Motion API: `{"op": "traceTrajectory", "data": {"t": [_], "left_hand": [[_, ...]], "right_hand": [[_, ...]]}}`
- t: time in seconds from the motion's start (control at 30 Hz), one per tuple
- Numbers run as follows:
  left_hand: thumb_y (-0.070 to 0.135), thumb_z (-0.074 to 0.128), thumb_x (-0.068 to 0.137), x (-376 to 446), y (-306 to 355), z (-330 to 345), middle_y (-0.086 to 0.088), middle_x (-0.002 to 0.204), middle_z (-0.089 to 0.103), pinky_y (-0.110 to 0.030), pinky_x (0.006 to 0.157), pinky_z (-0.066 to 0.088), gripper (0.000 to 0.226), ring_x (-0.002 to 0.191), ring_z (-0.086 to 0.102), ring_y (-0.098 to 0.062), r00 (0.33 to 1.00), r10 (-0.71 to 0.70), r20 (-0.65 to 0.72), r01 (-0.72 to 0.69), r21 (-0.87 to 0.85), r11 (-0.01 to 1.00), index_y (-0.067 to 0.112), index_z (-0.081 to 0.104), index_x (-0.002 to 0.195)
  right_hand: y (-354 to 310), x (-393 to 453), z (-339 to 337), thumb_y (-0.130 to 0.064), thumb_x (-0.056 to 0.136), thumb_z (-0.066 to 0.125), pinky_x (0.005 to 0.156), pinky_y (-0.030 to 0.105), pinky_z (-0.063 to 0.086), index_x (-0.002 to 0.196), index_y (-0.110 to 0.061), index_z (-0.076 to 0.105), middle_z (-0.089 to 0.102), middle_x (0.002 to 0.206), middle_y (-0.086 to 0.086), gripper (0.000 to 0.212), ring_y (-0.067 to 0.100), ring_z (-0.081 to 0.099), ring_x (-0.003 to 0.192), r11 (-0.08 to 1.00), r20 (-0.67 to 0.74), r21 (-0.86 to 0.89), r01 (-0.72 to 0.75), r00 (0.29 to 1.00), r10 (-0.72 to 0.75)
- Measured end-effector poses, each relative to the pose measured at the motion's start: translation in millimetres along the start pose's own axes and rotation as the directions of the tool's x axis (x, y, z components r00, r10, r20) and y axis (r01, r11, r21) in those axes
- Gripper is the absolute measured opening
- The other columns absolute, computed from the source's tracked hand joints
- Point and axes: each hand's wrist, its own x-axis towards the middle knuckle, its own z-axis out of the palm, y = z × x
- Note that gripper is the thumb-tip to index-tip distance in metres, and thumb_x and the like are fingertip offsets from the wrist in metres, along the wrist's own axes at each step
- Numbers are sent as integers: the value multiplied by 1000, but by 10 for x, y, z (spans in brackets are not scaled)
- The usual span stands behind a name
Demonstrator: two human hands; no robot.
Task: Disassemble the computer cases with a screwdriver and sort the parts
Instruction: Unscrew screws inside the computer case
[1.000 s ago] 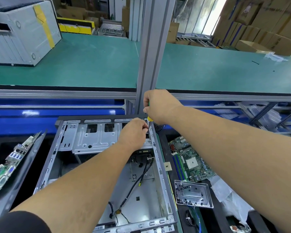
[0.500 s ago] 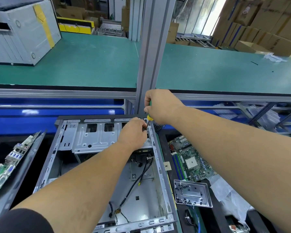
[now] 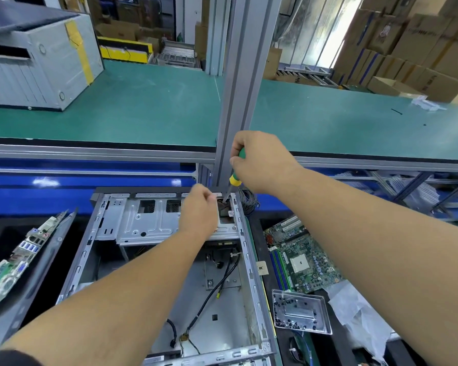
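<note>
While the right hand grips the green-and-yellow screwdriver upright, its tip meets the top right corner of the open computer case at centre frame. Curled beside it, the left hand seems to steady the drive cage, though its hold is hidden.

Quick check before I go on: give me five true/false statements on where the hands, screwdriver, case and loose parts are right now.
1. The right hand holds the screwdriver by its green and yellow handle. True.
2. The screwdriver tip points down into the far right corner of the case. True.
3. The left hand rests on the green bench. False: it is at the case's metal bracket, beside the screwdriver tip.
4. A motherboard lies to the right of the case. True.
5. The tray of screws sits inside the case. False: it lies outside, to the right, in front of the motherboard.
</note>
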Motion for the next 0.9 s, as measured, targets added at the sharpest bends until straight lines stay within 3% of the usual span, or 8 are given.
{"op": "traceTrajectory", "data": {"t": [0.1,0.17,0.23,0.3,0.33,0.43,0.7,0.9], "left_hand": [[7,49,96,20,1,-228,-3,75,56,-26,49,31,17,56,42,-16,877,-479,30,393,-618,681,15,57,84],[0,50,89,-16,-23,-424,-3,64,52,-24,41,25,18,46,35,-14,808,-553,203,476,-779,409,10,65,85],[4,54,93,-52,-69,-603,3,60,55,-22,37,30,19,43,42,-9,891,-414,186,426,-657,622,5,73,97],[16,61,96,-100,-140,-765,9,61,62,-18,45,41,17,50,51,-1,983,-121,138,152,-242,958,18,77,92],[23,64,96,-125,-174,-822,11,60,61,-19,49,43,15,51,51,-2,982,5,191,5,-52,999,26,75,86],[31,68,94,-215,-301,-875,11,61,49,-23,52,37,4,52,45,-5,910,111,399,-199,185,962,33,70,91],[27,63,101,-261,-492,-791,17,86,59,-14,61,36,12,73,57,-1,917,238,319,-303,172,937,24,74,97],[29,59,103,-232,-502,-796,7,101,64,-34,80,53,17,88,63,-16,903,248,352,-344,243,907,21,73,99]], "right_hand": [[-28,-84,-6,-14,91,58,50,25,38,82,-26,58,60,77,-8,15,10,56,64,1000,15,-6,6,1000,-6],[-78,-145,64,-16,92,58,51,24,39,83,-26,59,60,77,-10,14,8,56,66,1000,52,-1,15,999,-15],[-163,-180,162,-18,93,59,56,27,46,84,-27,60,60,79,-11,13,7,56,70,999,72,13,34,997,-35],[-280,-181,265,-20,94,60,58,28,47,85,-27,60,59,79,-12,12,6,56,74,998,76,21,61,995,-62],[-341,-177,315,-21,95,61,56,27,46,85,-27,59,59,79,-12,12,7,56,74,997,77,20,78,994,-80],[-499,-167,430,-21,95,62,56,28,48,87,-27,59,58,81,-11,11,12,58,75,994,100,-3,110,989,-109],[-622,-104,546,-16,94,61,55,28,44,89,-26,60,59,83,-9,12,14,59,77,993,156,-68,98,984,-86],[-602,-50,578,-20,95,62,56,33,55,87,-26,60,59,81,-8,10,17,62,75,994,166,-76,73,984,-60]]}}
